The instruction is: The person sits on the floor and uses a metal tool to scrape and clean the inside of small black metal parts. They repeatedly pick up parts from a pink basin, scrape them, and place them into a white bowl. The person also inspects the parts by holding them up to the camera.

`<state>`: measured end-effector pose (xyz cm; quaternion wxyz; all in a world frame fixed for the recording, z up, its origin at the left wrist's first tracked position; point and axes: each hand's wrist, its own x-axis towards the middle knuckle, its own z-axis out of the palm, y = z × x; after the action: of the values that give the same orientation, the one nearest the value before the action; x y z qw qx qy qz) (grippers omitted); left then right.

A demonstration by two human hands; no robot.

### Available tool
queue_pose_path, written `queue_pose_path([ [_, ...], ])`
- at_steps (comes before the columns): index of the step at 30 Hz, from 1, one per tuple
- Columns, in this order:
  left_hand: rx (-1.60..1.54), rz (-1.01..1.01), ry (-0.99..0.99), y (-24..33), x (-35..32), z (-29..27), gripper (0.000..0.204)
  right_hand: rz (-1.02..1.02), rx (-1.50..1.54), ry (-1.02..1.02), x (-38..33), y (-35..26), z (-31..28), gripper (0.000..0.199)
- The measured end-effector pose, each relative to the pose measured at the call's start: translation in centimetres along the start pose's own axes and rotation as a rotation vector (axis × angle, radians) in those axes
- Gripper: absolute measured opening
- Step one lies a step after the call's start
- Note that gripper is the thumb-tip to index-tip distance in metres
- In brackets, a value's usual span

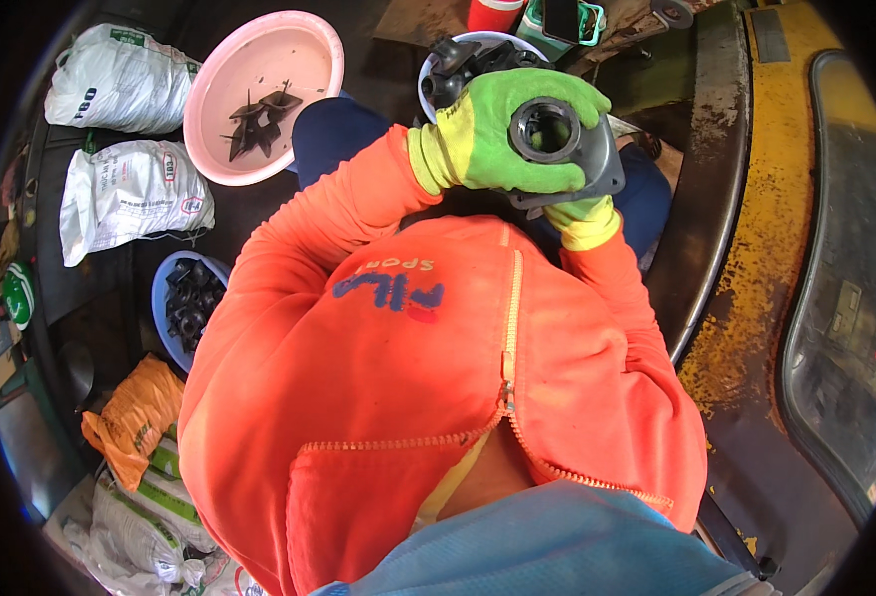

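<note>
A black moulded part (602, 164), with a round collar on top and a flanged base with corner holes, is held up in front of my chest. My left hand (492, 129), in a green and yellow knit glove, wraps round its collar with fingers and thumb on either side. From beneath, my right hand (579, 211) comes up against the part; its yellow cuff shows, but its fingers are hidden. Right behind my hands, a white-rimmed basin (529, 48) holds several similar black parts (455, 60).
A pink basin (217, 60) with several thin dark pieces (259, 121) stands at the far left. Below it are white sacks (135, 194), a blue basin (159, 298) of black parts and an orange bag (138, 412). A rusty yellow machine (756, 298) stands close on the right.
</note>
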<state>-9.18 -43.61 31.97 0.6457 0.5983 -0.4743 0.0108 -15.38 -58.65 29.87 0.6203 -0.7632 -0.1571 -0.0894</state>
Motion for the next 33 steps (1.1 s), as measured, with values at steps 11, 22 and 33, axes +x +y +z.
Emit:
queue_pose_path([
  [11,-0.509,0.073,-0.544,-1.8,0.5,-0.7,0.049,-0.251,-0.385,-0.495,-2.0,-0.8,-1.3,0.059],
  [22,-0.208,-0.217,-0.058,-1.2,1.7,-1.1,0.060,-0.198,-0.301,0.102,0.9,1.9,-1.7,0.042],
  [33,0.099,0.185,0.049,0.1,0.5,0.0,0.044,-0.042,0.247,0.125,-0.7,-0.6,1.0,0.056],
])
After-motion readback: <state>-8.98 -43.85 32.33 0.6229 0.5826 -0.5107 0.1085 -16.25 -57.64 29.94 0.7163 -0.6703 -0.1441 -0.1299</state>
